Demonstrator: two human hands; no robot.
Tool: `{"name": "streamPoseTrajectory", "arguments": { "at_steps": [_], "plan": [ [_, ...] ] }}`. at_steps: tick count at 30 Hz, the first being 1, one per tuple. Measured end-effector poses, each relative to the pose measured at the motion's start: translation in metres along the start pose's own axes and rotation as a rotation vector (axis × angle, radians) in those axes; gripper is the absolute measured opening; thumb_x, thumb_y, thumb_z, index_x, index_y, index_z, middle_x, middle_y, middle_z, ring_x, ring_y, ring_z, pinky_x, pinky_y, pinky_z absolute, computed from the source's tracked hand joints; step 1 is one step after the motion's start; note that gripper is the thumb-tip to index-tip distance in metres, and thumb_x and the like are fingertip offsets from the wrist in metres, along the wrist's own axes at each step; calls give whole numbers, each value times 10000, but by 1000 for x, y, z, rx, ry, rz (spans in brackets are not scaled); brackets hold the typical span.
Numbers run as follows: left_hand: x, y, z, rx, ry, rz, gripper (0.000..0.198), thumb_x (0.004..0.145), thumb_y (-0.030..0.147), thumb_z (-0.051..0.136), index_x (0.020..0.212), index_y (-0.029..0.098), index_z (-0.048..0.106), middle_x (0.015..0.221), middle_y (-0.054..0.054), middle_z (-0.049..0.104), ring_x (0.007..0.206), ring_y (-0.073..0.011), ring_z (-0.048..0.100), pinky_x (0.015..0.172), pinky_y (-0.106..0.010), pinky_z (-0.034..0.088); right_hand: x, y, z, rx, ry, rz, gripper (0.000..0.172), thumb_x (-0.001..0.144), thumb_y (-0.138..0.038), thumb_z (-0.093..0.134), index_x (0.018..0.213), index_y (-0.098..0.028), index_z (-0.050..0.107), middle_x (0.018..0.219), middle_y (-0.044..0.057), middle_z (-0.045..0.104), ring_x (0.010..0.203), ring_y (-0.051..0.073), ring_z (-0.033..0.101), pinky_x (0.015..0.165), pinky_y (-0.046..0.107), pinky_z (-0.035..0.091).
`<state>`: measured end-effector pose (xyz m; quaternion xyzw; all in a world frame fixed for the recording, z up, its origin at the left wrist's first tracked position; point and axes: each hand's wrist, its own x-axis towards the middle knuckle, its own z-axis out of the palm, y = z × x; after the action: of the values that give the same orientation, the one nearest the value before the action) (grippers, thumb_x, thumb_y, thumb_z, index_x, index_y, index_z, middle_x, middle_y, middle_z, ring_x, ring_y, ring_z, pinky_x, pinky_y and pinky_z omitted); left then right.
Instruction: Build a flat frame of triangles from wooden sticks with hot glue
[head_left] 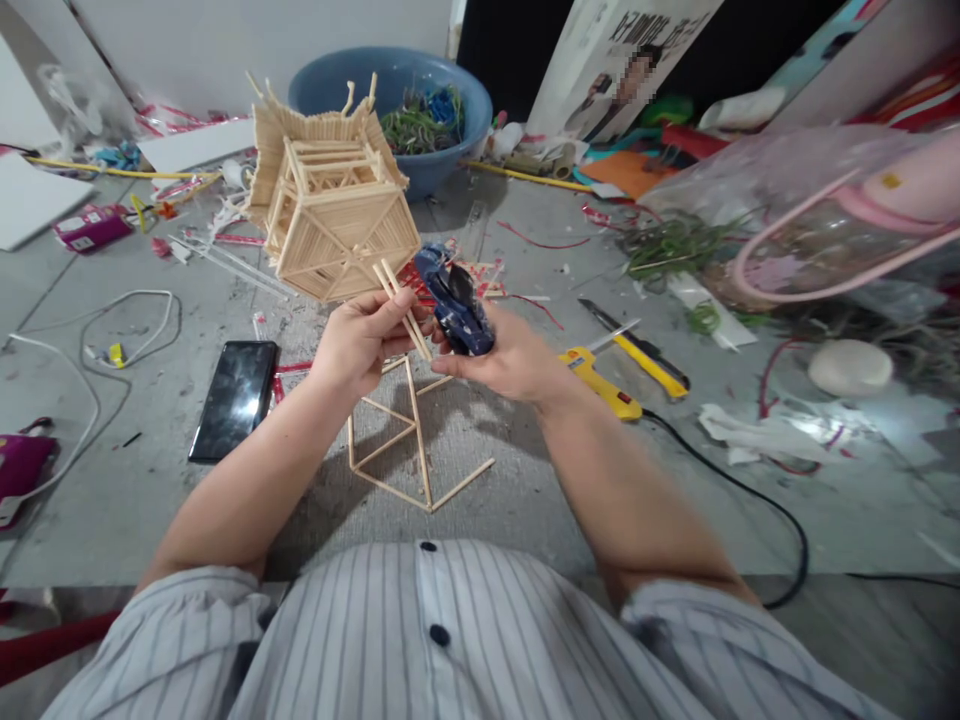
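My left hand (369, 338) pinches two thin wooden sticks (401, 303) side by side, slanted down to the right. A dark blue hand tool (454, 300) with pale smears sits in my right hand (499, 355); its working end cannot be made out. The lower stick ends are close to the right fingertips. Beneath both hands lies a flat stick frame (415, 427) made of triangles, its far part hidden by my hands. Just beyond them a small stick-built house model (349, 240) rests tilted on the table, its six-sided panel facing me.
A black phone (234, 400) lies left of my forearm. To the right are a yellow glue gun (600, 383) with its black cord and a yellow utility knife (651, 362). A blue basin (442, 165) stands behind the model. A pink-handled clear bottle (840, 240) is at far right.
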<state>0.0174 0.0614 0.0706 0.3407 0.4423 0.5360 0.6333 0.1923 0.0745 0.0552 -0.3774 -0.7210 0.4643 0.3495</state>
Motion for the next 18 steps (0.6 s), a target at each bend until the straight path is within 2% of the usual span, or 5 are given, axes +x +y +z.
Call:
{"name": "streamPoseTrajectory", "arguments": {
  "at_steps": [3, 7, 18],
  "plan": [
    [0, 1, 3, -11, 25, -41, 201, 885, 188, 657, 702, 153, 582, 627, 18, 664, 571, -102, 674, 546, -181, 530, 1, 4, 0, -21, -5, -46, 585, 607, -563, 814, 997, -218, 545, 938, 44, 679, 791, 190, 628, 753, 350, 524],
    [0, 1, 5, 10, 52, -53, 191, 921, 185, 610, 737, 165, 563, 642, 21, 674, 600, -101, 687, 559, -171, 529, 1, 3, 2, -23, -1, -31, 613, 611, -600, 804, 1023, -229, 542, 972, 40, 687, 843, 202, 643, 793, 351, 516],
    [-2, -3, 6, 81, 6, 5, 147, 858, 217, 697, 777, 151, 595, 672, 15, 682, 597, -118, 695, 611, -213, 585, -1, 2, 3, -37, 41, -15, 623, 590, -543, 832, 1053, -220, 570, 1002, 48, 700, 919, 224, 655, 818, 357, 516]
  ]
}}
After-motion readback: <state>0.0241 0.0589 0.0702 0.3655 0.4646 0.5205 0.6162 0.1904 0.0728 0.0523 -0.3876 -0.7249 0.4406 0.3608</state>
